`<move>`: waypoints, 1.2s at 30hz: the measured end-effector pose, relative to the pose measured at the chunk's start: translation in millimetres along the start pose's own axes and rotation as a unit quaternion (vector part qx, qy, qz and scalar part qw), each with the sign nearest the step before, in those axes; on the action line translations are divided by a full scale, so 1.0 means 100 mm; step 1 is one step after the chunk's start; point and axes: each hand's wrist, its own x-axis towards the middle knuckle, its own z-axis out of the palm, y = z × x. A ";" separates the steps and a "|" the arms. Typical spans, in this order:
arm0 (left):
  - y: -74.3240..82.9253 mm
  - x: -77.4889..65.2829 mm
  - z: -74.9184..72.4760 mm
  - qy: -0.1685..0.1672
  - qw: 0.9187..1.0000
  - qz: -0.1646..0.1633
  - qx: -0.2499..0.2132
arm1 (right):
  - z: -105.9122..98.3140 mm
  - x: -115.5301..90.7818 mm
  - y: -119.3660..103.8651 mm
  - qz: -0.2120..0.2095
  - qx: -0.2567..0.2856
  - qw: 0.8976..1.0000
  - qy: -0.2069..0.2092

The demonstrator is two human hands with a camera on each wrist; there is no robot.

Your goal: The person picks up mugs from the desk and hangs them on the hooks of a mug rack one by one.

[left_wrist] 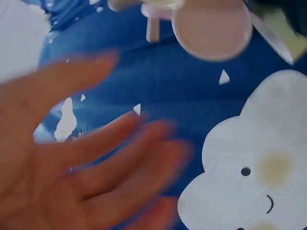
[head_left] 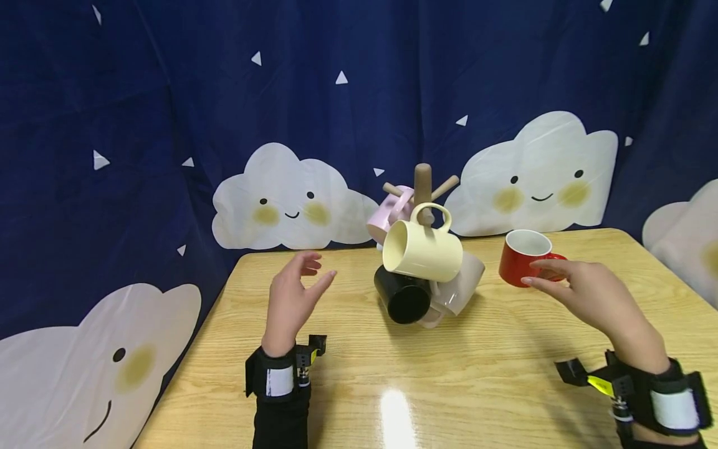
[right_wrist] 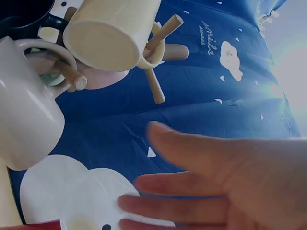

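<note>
My left hand (head_left: 293, 298) hovers over the left part of the table, fingers relaxed and holding nothing. On the right, my right hand (head_left: 596, 296) is raised with thumb and fingers apart; in the head view its fingertips overlap the red mug (head_left: 513, 262), which stands upright with its handle to the right. Between the hands, a wooden mug tree (head_left: 423, 181) carries a cream mug (head_left: 429, 252), a black mug (head_left: 397, 290), a pink mug (head_left: 381, 218) and a white mug (head_left: 462, 284). In the right wrist view the white mug (right_wrist: 29, 110) hangs by its handle on a peg.
The light wooden table (head_left: 348, 386) reaches back to a dark blue curtain (head_left: 314, 37) printed with smiling clouds. A bright light reflection shows on the tabletop at the front. Each wrist wears a strapped camera mount.
</note>
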 end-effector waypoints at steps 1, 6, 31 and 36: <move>0.00 -0.01 0.01 -0.040 0.998 0.007 0.054 | 0.00 0.00 0.00 -0.002 -0.009 1.000 -0.017; -0.03 -0.03 0.07 -0.211 0.964 0.010 0.163 | 0.04 0.02 0.01 0.003 -0.033 0.996 -0.088; -0.02 -0.03 0.12 -0.234 0.953 -0.006 0.192 | 0.23 0.10 0.10 0.009 -0.005 0.992 -0.125; -0.01 -0.03 0.12 -0.238 0.951 -0.008 0.195 | 0.30 0.11 0.18 0.005 -0.010 0.986 -0.167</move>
